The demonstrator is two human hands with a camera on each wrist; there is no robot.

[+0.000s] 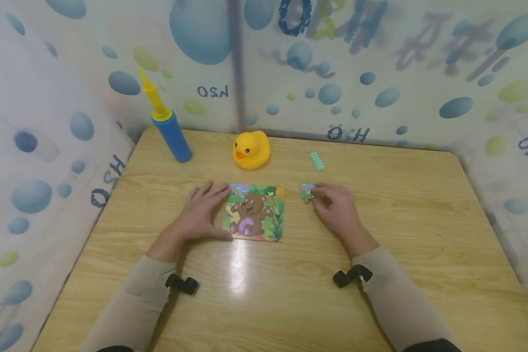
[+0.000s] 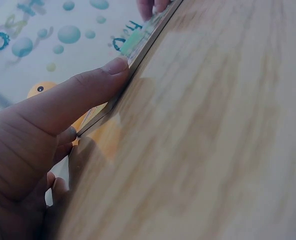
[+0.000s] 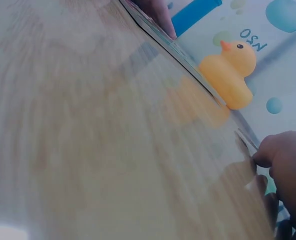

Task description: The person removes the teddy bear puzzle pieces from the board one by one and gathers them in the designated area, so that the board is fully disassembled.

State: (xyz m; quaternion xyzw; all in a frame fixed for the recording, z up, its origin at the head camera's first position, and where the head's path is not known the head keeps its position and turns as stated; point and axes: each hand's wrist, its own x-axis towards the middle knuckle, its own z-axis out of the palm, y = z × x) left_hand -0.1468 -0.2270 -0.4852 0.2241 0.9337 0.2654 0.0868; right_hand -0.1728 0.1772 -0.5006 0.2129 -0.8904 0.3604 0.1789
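A square jigsaw puzzle (image 1: pixel 264 220) with a brown bear on a green scene lies flat on the wooden table. My left hand (image 1: pixel 200 215) spreads along its left side, thumb at the lower left corner and forefinger at the upper left. In the left wrist view the straight thumb (image 2: pixel 87 90) rests on the puzzle's edge. To the right of the puzzle, my right hand (image 1: pixel 336 208) pinches a small puzzle piece (image 1: pixel 305 190) between thumb and fingers, low over the table. The right wrist view shows this piece (image 3: pixel 246 140) edge-on, its face hidden.
A yellow rubber duck (image 1: pixel 253 150) sits behind the puzzle. Back left stands a blue hand pump (image 1: pixel 173 137) with a yellow nozzle. A small mint-green studded strip (image 1: pixel 317 161) lies behind my right hand. Patterned walls (image 1: pixel 273 78) border the table (image 1: pixel 422 220).
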